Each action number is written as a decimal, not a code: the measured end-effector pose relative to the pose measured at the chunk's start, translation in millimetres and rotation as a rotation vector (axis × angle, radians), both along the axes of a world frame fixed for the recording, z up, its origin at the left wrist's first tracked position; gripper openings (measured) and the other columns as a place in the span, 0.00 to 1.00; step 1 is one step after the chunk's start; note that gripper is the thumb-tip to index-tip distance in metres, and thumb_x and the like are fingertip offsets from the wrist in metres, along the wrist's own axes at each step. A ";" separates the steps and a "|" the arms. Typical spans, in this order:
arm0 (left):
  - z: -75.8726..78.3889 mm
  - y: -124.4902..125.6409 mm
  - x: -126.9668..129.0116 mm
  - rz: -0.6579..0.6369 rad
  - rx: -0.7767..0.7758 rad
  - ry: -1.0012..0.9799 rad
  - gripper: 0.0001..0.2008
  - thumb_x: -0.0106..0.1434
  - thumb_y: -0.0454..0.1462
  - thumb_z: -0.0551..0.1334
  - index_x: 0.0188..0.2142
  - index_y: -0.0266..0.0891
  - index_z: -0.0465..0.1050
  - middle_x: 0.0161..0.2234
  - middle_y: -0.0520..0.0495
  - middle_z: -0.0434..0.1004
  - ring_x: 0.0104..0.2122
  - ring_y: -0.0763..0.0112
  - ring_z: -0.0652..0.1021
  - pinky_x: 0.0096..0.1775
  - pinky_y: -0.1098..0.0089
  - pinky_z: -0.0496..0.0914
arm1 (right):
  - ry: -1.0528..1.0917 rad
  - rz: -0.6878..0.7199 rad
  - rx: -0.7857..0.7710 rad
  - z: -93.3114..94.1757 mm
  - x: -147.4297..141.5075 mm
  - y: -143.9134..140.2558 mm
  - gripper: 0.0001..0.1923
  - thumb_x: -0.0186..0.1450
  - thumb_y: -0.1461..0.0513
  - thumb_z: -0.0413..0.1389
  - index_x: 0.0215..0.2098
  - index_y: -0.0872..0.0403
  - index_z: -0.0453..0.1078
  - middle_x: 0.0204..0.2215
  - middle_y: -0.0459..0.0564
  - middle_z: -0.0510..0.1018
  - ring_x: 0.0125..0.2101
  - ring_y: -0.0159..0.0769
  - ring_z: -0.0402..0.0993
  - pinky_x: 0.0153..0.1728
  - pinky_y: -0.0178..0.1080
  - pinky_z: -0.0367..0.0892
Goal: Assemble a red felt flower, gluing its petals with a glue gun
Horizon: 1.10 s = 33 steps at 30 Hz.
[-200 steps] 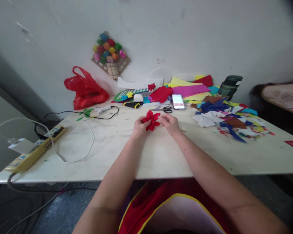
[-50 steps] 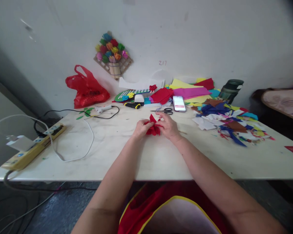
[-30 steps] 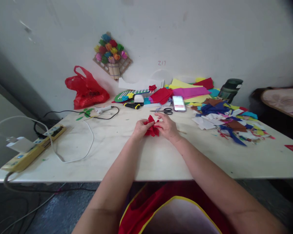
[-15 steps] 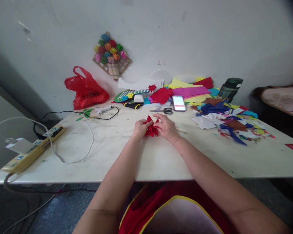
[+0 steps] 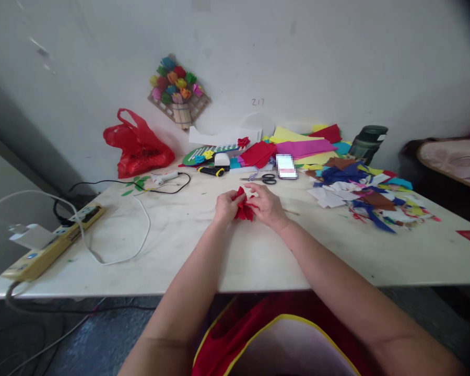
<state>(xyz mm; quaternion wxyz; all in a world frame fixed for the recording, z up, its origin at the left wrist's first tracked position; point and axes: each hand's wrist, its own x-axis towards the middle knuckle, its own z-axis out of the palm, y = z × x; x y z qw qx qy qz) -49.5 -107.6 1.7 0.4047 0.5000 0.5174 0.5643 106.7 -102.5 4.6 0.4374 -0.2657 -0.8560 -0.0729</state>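
Note:
A red paper flower (image 5: 244, 207) is pinched between both my hands just above the white table (image 5: 219, 250). My left hand (image 5: 224, 206) grips its left side and my right hand (image 5: 267, 205) closes on its right side, fingers curled over the petals. Most of the flower is hidden by my fingers. Black scissors (image 5: 263, 178) and a phone (image 5: 286, 166) lie just beyond my hands.
Coloured paper scraps (image 5: 366, 196) spread to the right, stacked sheets (image 5: 297, 143) at the back. A red plastic bag (image 5: 138, 144), a glue gun with cord (image 5: 165, 177), a yellow power strip (image 5: 50, 243) and a dark bottle (image 5: 366, 142) stand around. A paper-flower plaque (image 5: 177, 91) hangs on the wall.
The flower was held open and raised earlier; now it sits lower and both hands close tighter around it. In the last second the hands barely shift.

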 end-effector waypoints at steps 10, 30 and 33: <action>3.8 -5.9 -0.5 -0.017 -0.019 -0.160 0.18 0.39 0.46 0.71 0.22 0.35 0.71 0.17 0.54 0.66 0.18 0.78 0.65 0.23 0.74 0.59 | -0.119 -0.004 0.080 2.8 -5.5 -8.3 0.11 0.65 0.66 0.49 0.30 0.50 0.72 0.53 0.48 0.71 0.47 0.41 0.69 0.45 0.45 0.69; 11.2 -13.2 -2.7 -0.286 -0.049 -0.371 0.14 0.44 0.42 0.62 0.30 0.36 0.75 0.29 0.44 0.78 0.31 0.63 0.76 0.35 0.64 0.70 | 0.286 -0.100 -0.063 -10.7 1.9 10.0 0.07 0.62 0.64 0.51 0.28 0.52 0.70 0.47 0.53 0.74 0.41 0.41 0.72 0.43 0.45 0.71; 12.6 -13.6 -4.2 -0.289 -0.048 -0.354 0.14 0.44 0.40 0.61 0.31 0.35 0.76 0.29 0.44 0.77 0.32 0.64 0.76 0.37 0.64 0.70 | 0.311 -0.105 -0.050 -10.4 2.6 10.2 0.07 0.61 0.64 0.52 0.27 0.51 0.69 0.46 0.52 0.75 0.41 0.40 0.73 0.42 0.45 0.72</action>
